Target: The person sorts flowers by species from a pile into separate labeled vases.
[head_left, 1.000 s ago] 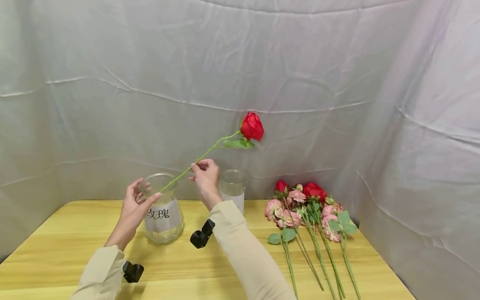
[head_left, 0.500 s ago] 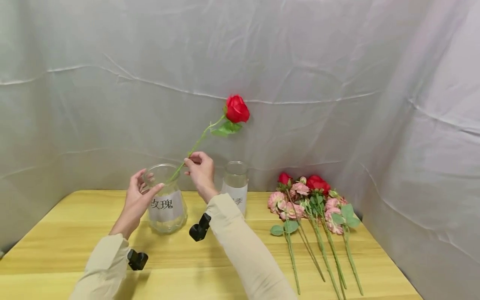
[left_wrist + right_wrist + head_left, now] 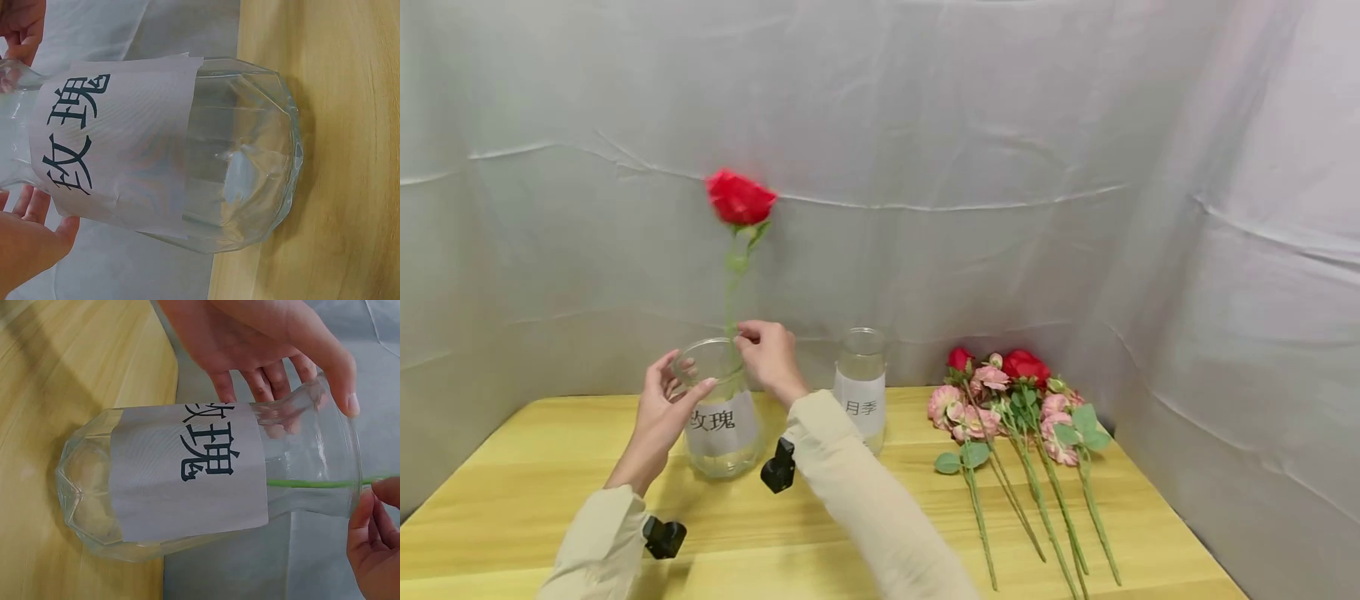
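Note:
A red rose (image 3: 740, 197) stands nearly upright over the wide glass vase (image 3: 724, 463), which bears a white paper label with black characters. My right hand (image 3: 771, 357) pinches its stem just at the vase mouth. In the right wrist view the lower stem (image 3: 306, 484) runs inside the vase neck, and the label hides its end. My left hand (image 3: 657, 410) holds the vase by its neck, thumb at the near side of the rim and fingers round the left side. The left wrist view shows the vase base resting on the table.
A narrower labelled glass vase (image 3: 861, 379) stands right of my right hand. Several pink flowers (image 3: 976, 422) and red roses (image 3: 1026, 367) lie at the table's right, stems toward me. Grey cloth (image 3: 925, 275) hangs behind the wooden table (image 3: 490, 500).
The rose has swung from leaning right to nearly upright, its head moving left. My right hand has moved left to the vase rim, and the stem sits deeper in the vase.

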{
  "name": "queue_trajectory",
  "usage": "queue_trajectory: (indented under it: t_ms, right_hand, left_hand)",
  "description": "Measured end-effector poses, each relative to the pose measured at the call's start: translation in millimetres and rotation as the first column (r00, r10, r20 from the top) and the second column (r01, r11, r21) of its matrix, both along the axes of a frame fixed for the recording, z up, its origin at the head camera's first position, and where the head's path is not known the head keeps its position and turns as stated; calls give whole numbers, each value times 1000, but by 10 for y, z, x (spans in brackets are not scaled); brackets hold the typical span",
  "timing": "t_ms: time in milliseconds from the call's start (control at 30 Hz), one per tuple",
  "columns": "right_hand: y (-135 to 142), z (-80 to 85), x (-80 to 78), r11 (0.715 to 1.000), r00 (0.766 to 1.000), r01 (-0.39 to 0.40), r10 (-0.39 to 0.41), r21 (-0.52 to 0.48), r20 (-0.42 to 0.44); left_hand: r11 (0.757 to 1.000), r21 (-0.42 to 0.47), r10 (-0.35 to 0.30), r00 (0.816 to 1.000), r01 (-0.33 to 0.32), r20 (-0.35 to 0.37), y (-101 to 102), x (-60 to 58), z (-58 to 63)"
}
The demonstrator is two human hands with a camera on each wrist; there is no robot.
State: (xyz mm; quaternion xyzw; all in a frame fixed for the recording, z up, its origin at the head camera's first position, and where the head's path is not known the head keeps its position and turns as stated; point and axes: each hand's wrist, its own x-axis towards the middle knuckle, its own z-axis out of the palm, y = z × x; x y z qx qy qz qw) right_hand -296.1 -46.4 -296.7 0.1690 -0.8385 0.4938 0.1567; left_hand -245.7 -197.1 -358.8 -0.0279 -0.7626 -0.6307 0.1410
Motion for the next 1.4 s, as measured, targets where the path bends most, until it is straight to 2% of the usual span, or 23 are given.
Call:
queue_trajectory:
  t_ms: [100, 233, 500, 833, 967, 1200, 1400]
  right_hand:
    - [-88, -8, 23, 999, 999, -27, 26, 42, 21]
    - [-131, -10, 38, 998, 999, -40, 38, 38, 34]
    - [-86, -11, 49, 998, 998, -60, 60, 1, 33]
    - [30, 34, 58, 986, 991, -115, 121, -121, 48]
    - [158, 123, 70, 975, 986, -153, 162, -163, 45]
    - [495, 387, 121, 942, 975, -211, 222, -263, 13]
    - [811, 599, 192, 934, 965, -256, 262, -251, -11]
  left_hand:
    - [999, -9, 39, 999, -39, 10, -61, 46, -16]
    - [998, 6, 70, 997, -70, 15, -94, 66, -24]
    - [998, 11, 65, 998, -65, 22, -77, 69, -44]
    - [998, 11, 60, 998, -60, -3, -49, 57, -30]
    - [999, 14, 43, 999, -43, -8, -12, 44, -14]
    - [999, 25, 27, 999, -26, -29, 61, 2, -6]
    - [999, 41, 30, 999, -29, -21, 59, 1, -10]
